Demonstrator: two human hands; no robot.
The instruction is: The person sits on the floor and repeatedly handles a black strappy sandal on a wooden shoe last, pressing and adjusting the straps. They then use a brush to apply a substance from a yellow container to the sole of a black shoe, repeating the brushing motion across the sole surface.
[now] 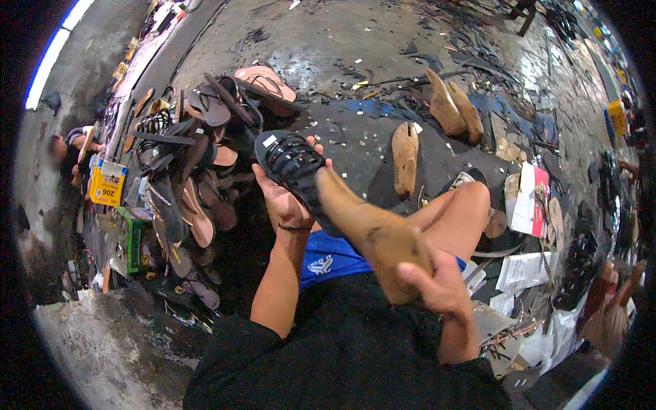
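The left hand (277,195) cradles a black strappy sandal (290,160) over the lap, fingers bent around its sole and partly hidden from me. The right hand (444,287) grips a brown wooden foot-shaped last (383,239), which overlaps the sandal's near end; whether its tip sits inside the straps, I can't tell. Toward the grey floor's (335,51) left edge, a yellow printed box (99,191) and green box-like container (130,236) keep their contents from my view.

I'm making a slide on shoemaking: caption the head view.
Left hand holds a strappy black sandal; right hand grips a wooden shoe last, its tip at the sandal, near heaped footwear.
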